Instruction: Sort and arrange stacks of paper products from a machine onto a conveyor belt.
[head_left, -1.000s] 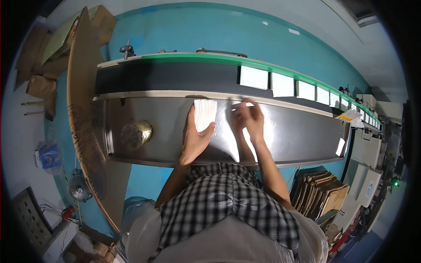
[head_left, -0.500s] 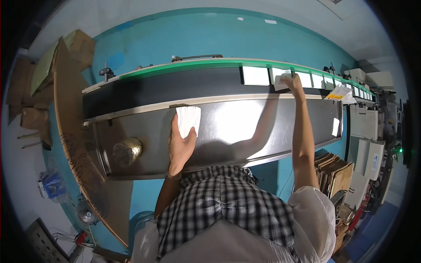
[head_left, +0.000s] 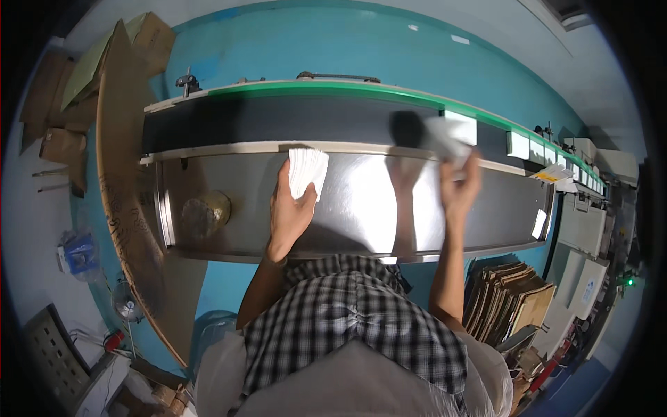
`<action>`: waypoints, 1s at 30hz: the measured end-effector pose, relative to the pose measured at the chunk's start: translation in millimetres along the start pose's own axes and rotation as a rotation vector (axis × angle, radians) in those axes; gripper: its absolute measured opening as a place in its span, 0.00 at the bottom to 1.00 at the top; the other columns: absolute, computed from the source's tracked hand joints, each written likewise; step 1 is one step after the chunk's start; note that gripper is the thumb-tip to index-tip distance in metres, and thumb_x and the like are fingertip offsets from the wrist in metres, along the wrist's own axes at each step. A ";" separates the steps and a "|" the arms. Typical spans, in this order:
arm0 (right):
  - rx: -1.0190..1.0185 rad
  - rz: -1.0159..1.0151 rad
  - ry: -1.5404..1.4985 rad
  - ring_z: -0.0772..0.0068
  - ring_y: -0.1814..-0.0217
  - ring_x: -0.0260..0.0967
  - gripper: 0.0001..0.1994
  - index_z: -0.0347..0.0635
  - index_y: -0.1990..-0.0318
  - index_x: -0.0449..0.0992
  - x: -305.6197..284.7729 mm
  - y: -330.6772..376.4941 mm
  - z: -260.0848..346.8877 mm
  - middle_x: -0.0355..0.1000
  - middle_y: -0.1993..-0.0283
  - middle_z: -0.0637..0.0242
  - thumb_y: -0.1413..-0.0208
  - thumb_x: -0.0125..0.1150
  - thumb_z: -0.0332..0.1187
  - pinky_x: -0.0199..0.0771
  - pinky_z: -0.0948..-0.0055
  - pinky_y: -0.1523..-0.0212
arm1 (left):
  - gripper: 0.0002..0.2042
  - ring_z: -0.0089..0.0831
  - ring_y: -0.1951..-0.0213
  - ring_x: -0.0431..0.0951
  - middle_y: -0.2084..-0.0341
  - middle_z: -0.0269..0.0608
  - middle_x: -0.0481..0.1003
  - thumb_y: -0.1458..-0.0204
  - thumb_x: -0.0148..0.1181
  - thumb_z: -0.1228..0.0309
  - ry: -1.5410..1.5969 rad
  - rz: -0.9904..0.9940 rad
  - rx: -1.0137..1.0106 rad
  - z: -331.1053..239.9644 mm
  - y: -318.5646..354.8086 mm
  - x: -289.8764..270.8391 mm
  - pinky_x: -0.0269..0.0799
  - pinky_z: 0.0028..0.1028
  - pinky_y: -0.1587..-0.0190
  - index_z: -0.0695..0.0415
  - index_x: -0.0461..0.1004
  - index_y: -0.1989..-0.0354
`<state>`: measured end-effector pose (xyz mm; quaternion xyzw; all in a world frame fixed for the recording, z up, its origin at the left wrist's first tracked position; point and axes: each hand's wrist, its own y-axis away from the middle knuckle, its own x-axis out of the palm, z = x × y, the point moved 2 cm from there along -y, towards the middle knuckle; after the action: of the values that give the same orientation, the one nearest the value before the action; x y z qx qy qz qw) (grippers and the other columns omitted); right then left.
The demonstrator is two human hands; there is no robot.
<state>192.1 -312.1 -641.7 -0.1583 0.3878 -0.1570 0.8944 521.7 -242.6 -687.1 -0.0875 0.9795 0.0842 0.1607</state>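
My left hand is closed round a fanned stack of thin white sheets or flat packets, held over the steel tray. At the near side of the dark conveyor belt, my right hand grips a flat white piece, smeared by motion. Just behind that piece, a white packet lies on the belt against the green guide rail. Farther right, several more white packets stand in a row along the rail.
A gold-coloured round object sits at the tray's left end. Printed white-and-yellow papers lie by the belt at right. A brown board borders the left side. Flattened cardboard is stacked below the tray at right.
My right hand has come off the belt, nearer to me and slightly left, lifting a white piece. A gap has opened in the packet row. My left hand keeps its stack.
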 end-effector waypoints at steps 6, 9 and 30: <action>0.326 0.509 -0.589 0.73 0.52 0.69 0.12 0.37 0.56 0.74 91.3 54.1 53.3 0.71 0.55 0.66 0.49 0.58 0.20 0.69 0.74 0.48 | 0.31 0.50 0.46 0.77 0.47 0.62 0.73 0.44 0.61 0.75 0.002 0.022 -0.021 -8.2 -15.8 0.8 0.78 0.38 0.50 0.64 0.55 0.33; 0.347 0.493 -0.771 0.71 0.46 0.68 0.24 0.36 0.46 0.66 103.1 65.8 38.9 0.70 0.52 0.63 0.54 0.59 0.18 0.66 0.73 0.43 | 0.31 0.49 0.45 0.77 0.47 0.62 0.74 0.44 0.61 0.75 -0.092 -0.010 0.054 -4.0 -12.6 -0.4 0.78 0.37 0.49 0.63 0.56 0.33; 0.248 0.438 -0.225 0.54 0.62 0.74 0.20 0.32 0.51 0.73 96.1 14.3 83.9 0.72 0.61 0.50 0.41 0.65 0.41 0.72 0.60 0.62 | 0.35 0.56 0.46 0.76 0.46 0.65 0.71 0.46 0.63 0.71 -0.072 0.044 -0.049 -22.7 0.3 25.2 0.76 0.43 0.48 0.64 0.53 0.32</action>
<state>319.1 -324.4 -654.9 0.0235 0.2890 0.0126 0.9569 491.3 -250.4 -674.2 -0.0667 0.9724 0.1147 0.1920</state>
